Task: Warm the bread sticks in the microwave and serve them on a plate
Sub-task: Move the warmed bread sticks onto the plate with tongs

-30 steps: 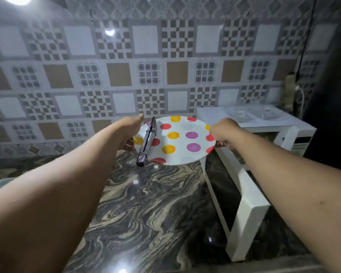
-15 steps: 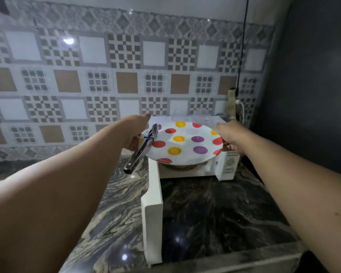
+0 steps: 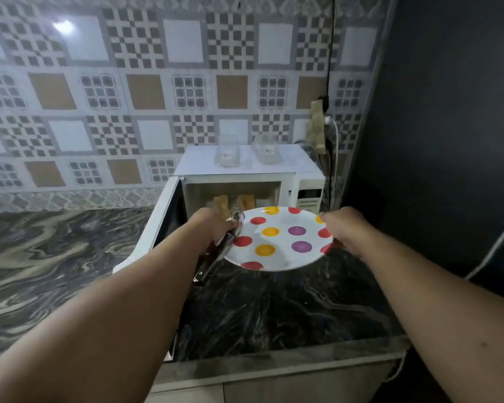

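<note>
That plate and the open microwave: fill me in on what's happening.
A person holds a polka-dot plate in front of the open microwave. The right hand grips its right rim. The left hand is at the left rim and also holds metal tongs. The plate carries no food. Bread sticks sit inside the microwave, its door swung open to the left. Two clear containers stand on top.
</note>
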